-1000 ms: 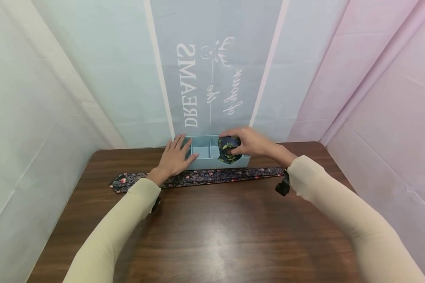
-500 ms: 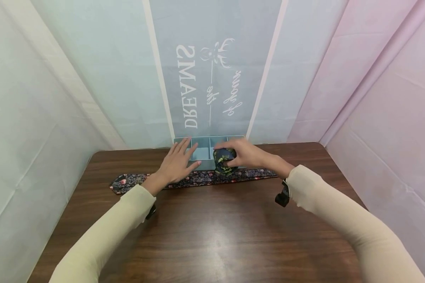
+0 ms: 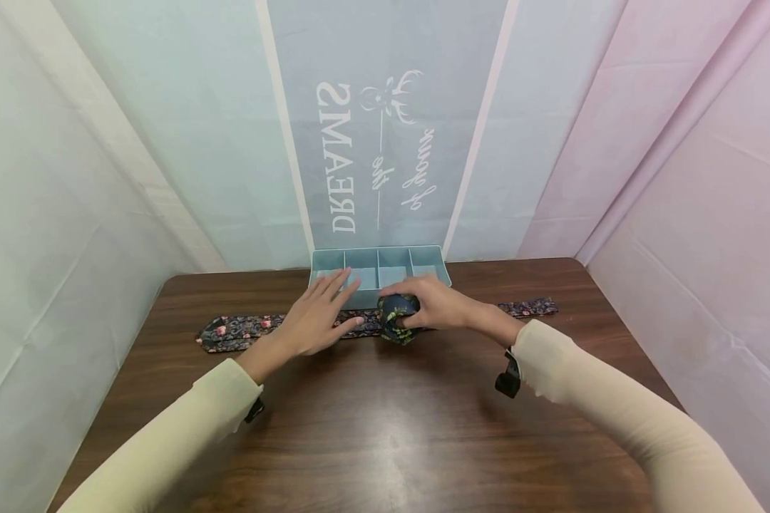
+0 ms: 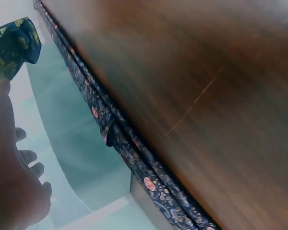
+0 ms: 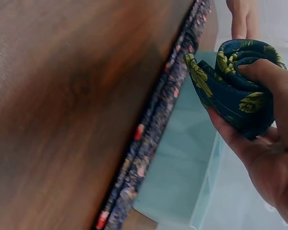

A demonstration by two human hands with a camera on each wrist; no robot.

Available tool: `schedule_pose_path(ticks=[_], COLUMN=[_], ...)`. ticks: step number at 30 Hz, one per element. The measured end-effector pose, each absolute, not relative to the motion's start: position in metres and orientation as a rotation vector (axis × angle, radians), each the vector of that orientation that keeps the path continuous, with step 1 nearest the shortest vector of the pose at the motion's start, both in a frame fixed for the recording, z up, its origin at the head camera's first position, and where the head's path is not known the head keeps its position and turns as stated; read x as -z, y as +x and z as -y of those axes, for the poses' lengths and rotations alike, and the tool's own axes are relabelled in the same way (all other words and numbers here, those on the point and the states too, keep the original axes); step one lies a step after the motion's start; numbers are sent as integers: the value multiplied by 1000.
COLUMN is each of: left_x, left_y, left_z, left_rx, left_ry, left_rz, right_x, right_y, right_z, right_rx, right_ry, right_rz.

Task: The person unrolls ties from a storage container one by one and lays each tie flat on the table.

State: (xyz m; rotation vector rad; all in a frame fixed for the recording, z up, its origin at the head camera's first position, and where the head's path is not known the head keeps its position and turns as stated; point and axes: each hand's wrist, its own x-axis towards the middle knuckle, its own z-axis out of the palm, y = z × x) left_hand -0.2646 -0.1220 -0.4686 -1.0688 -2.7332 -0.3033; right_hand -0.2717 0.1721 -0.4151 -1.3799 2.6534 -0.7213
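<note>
In my right hand (image 3: 433, 303) I grip a rolled-up necktie (image 5: 252, 103), dark blue with yellow-green flowers. The right wrist view shows my thumb pressed into the coil and fingers beneath it, with one pointed end sticking out. My left hand (image 3: 314, 317) hovers with spread fingers over the left front of a light blue divided box (image 3: 362, 298), holding nothing. A second necktie (image 3: 240, 329), dark with small pink and red flowers, lies stretched lengthwise on the table in front of the box. Both hands and the rolled necktie partly cover it in the head view.
The brown wooden table (image 3: 385, 427) reaches toward me. Behind the box hangs a pale curtain (image 3: 385, 142) with white lettering, and more pale cloth encloses both sides. Each wrist wears a small black camera (image 3: 508, 381).
My right hand has brought the rolled necktie from over the box's right part toward me, in front of the box. My left hand has drawn back slightly from the box.
</note>
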Motion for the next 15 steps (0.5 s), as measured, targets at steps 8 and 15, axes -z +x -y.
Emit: schedule_pose_path(ticks=[8, 15], left_x=[476, 485], left_y=[-248, -240], left_z=[124, 128], left_rx=[335, 359], left_ry=[-1102, -1149], left_rz=[2759, 2717], right_x=[434, 448], right_y=[-262, -255], right_z=[-166, -163], right_rx=[788, 861], right_ry=[-1334, -1297], right_rz=[-2623, -2611])
